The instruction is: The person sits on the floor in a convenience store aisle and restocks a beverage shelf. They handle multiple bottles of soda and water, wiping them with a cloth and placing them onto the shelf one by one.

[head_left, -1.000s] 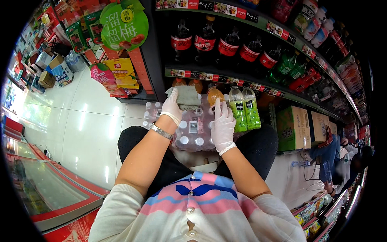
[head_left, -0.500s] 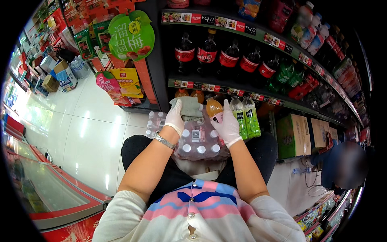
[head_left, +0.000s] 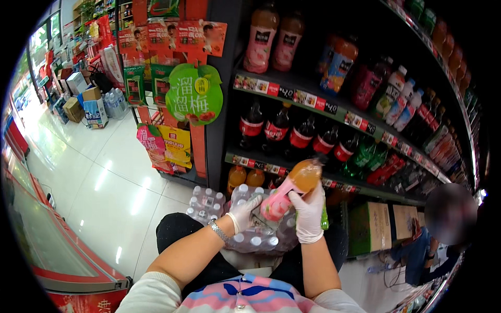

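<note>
My right hand [head_left: 310, 213], in a white glove, is closed around a juice bottle [head_left: 290, 190] with orange liquid and a pink label. The bottle tilts, its cap end up to the right. My left hand [head_left: 243, 215], gloved too, is closed at the bottle's lower end on a grey-green cloth [head_left: 266, 223], mostly hidden by hand and bottle. Below both hands, between my knees, sits a shrink-wrapped pack of white-capped bottles [head_left: 254, 242]. A bit of a green-labelled bottle [head_left: 324, 218] shows behind my right hand.
A shelf unit ahead holds cola bottles [head_left: 276, 127] and, higher, pink-labelled juice bottles [head_left: 261, 41]. Another small bottle pack [head_left: 205, 203] stands left of my hands. Cardboard boxes [head_left: 378, 227] lie at right, near another person [head_left: 420, 255]. A glass-topped freezer [head_left: 62, 229] is at left.
The juice bottle has been raised and tipped leftward in my right hand. My left hand has brought the cloth down to the bottle's lower end. The view has tilted up toward the shelves.
</note>
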### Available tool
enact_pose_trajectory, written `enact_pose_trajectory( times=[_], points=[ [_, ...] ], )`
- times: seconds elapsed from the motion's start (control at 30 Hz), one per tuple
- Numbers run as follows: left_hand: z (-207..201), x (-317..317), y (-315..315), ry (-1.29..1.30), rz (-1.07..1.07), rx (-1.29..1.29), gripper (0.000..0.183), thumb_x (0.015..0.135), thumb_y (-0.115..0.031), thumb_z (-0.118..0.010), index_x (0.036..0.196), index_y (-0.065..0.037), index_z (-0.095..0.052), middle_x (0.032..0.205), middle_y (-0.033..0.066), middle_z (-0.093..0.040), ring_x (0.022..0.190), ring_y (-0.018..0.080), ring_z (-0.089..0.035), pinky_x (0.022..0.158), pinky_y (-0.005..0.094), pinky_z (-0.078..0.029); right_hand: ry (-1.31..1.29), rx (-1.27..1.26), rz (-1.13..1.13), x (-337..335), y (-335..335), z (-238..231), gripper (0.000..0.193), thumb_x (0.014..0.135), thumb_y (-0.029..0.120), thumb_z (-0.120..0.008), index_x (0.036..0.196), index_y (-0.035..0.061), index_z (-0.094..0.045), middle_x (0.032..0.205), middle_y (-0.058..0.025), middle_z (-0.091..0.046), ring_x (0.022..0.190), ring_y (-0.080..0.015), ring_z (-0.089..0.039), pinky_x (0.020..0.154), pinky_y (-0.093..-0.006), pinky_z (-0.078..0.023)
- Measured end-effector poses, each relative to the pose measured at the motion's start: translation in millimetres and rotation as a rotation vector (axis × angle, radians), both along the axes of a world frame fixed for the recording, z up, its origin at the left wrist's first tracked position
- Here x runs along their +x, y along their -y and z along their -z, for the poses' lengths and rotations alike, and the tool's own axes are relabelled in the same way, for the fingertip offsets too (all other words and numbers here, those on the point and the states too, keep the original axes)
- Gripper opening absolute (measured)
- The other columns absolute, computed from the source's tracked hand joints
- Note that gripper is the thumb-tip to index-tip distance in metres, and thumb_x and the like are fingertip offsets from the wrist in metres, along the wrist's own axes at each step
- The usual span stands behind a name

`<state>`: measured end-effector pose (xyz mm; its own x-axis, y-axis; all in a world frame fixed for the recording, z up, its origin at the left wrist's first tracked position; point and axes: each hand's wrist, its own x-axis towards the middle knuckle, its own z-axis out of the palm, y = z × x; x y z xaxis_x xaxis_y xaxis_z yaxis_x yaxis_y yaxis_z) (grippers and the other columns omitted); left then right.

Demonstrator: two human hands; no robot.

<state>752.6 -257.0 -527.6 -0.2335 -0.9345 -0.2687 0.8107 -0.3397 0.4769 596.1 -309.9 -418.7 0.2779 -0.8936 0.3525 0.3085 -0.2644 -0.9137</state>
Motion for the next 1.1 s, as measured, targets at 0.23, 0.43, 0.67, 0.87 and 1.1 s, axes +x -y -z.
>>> enact_pose_trajectory(
  times=[0.23,0.43,0.67,0.87,1.1],
  points=[
    [-14,3,3,0.075,-0.227,0.006,0.04,0.095,-0.036,-0.053,0.123,-0.007,-0.051,0.117,0.0058,-0.059,0.108,0.0188,-0.055,0.093,0.0353,-0.044,0.165,-0.459,0.094,42,61,-136,0.045,0.079,-0.007,-0.056,0.123,0.0017,-0.045,0.111,-0.004,-0.055,0.102,-0.0136,-0.053,0.094,-0.0299,-0.04],
    [39,27,11,1.632,-0.335,-0.492,0.067,0.075,-0.005,-0.069,0.135,-0.007,-0.04,0.126,0.0193,-0.051,0.116,0.035,-0.049,0.097,0.0397,-0.041,0.059,-0.668,0.135,102,154,-207,0.052,0.076,0.003,-0.071,0.124,0.003,-0.051,0.1,-0.0012,-0.057,0.083,-0.0086,-0.05,0.078,-0.0229,-0.046],
    [37,36,11,1.113,-0.326,-0.366,0.062,0.08,0.004,-0.063,0.136,-0.007,-0.038,0.124,0.0186,-0.053,0.107,0.0347,-0.055,0.093,0.0344,-0.045,-0.082,-0.662,0.144,146,217,-191,0.069,0.075,0.011,-0.074,0.135,0.0008,-0.042,0.12,-0.0097,-0.055,0.104,-0.0167,-0.053,0.084,-0.0277,-0.047],
    [4,25,4,0.737,-0.388,-0.187,0.039,0.093,0.0,-0.048,0.131,-0.006,-0.043,0.117,0.0157,-0.058,0.104,0.0331,-0.056,0.092,0.0343,-0.045,-0.156,-0.554,0.061,138,200,-180,0.066,0.075,0.014,-0.074,0.131,-0.0013,-0.043,0.12,-0.0118,-0.057,0.104,-0.0189,-0.055,0.088,-0.0311,-0.047],
    [41,24,18,0.693,-0.418,-0.156,0.05,0.092,-0.037,-0.051,0.128,-0.002,-0.046,0.119,0.0144,-0.054,0.108,0.0263,-0.052,0.091,0.0338,-0.043,-0.493,-0.536,0.108,135,194,-164,0.059,0.069,0.021,-0.079,0.115,-0.0047,-0.053,0.108,-0.0158,-0.065,0.098,-0.0226,-0.063,0.087,-0.0306,-0.048]
  ],
)
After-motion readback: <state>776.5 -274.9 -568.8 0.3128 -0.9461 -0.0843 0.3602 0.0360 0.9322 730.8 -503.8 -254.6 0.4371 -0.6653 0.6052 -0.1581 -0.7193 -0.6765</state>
